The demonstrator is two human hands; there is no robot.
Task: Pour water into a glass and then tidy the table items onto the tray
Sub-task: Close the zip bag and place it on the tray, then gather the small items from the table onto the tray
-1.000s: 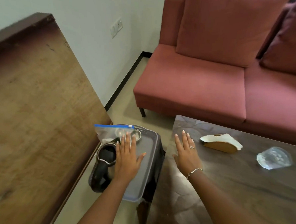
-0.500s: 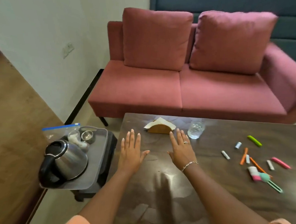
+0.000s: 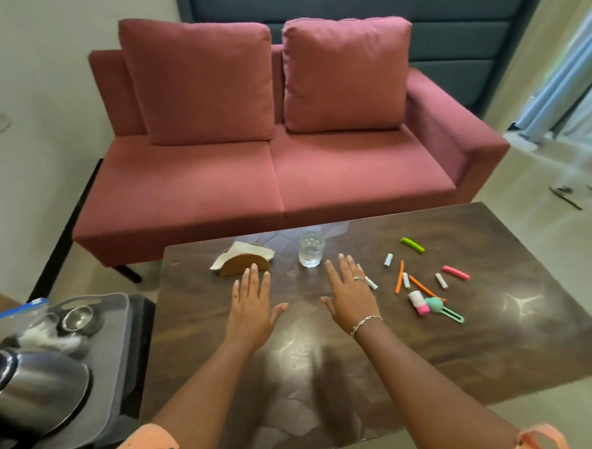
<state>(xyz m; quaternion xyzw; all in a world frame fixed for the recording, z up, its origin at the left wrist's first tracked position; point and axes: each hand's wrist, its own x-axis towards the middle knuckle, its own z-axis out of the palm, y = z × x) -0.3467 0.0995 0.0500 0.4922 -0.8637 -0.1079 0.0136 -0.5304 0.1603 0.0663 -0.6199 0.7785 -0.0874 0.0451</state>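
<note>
Glass (image 3: 310,250) stands clear, upright; left hand (image 3: 251,312), right hand (image 3: 349,294) flat, fingers spread.

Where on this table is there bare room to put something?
Bare: on the dark wooden table, the near strip between the forearms and the right end past the pink plastic clip. Crowded: between the right hand and that clip; wooden napkin holder and clear glass line the far edge.
</note>
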